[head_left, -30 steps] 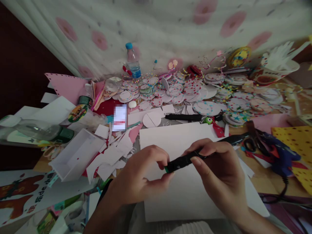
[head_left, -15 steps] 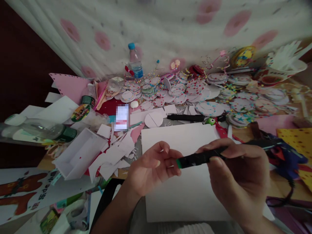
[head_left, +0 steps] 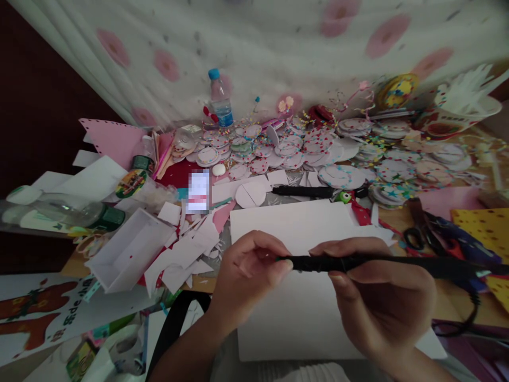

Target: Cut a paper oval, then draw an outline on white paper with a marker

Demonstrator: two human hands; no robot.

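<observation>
A long, slim black stick-like tool [head_left: 308, 263] with a green end lies level across both hands, above a large sheet of white paper [head_left: 302, 329]. My left hand [head_left: 252, 276] is closed, thumb and fingers pinching the green end, which is mostly covered. My right hand [head_left: 389, 292] grips the middle of the tool between thumb and fingers. The tool's far part widens past my right hand toward the right edge; I cannot make out its exact kind. Just beyond the paper rests a white paper disc [head_left: 250, 194] with a line across it.
Behind, many decorated white discs [head_left: 286, 146] are piled by a water bottle [head_left: 220, 101]. Paper scraps [head_left: 183, 254], a white open box [head_left: 129, 252] and a phone [head_left: 198, 191] lie left. Another black stick [head_left: 304, 192] lies past the paper; scissors [head_left: 415, 233] are right.
My left hand has gone from open fingers beside the green end to pinching it. The tool has swung to nearly level, its far end now reaching the right edge.
</observation>
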